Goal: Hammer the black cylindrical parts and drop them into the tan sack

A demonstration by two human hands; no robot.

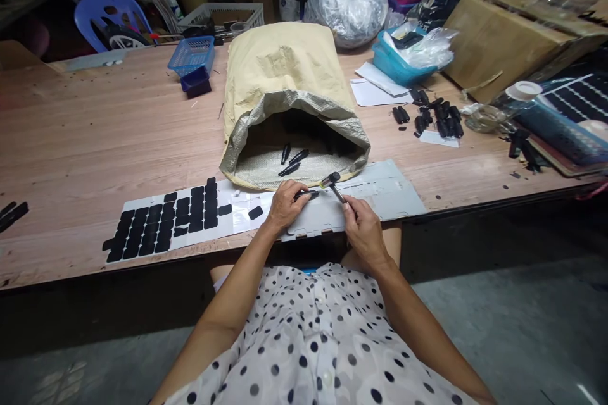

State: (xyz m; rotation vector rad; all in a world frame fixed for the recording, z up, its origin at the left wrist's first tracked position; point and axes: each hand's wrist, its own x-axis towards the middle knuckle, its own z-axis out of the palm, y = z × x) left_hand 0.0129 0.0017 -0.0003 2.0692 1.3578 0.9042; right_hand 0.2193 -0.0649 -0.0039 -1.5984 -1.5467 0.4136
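My left hand (pixel 285 205) is closed on a slim black part (pixel 311 194), pressed down against a grey-white board (pixel 394 193) at the table's front edge. In my right hand (pixel 365 228) is a small hammer (pixel 335 186), its handle gripped and its head held just above and beside the black part's tip. Behind my hands a yellow woven sack (pixel 287 66) lies with its mouth towards me. Several similar black parts (pixel 289 168) rest inside the opening; deeper in, the sack is dark.
A sheet of black rounded stickers (pixel 152 228) lies left of the board. Blue baskets (pixel 192 56) stand behind it. To the right are several black pieces (pixel 441 117), a turquoise basket (pixel 399 63) and a cardboard box (pixel 508 44).
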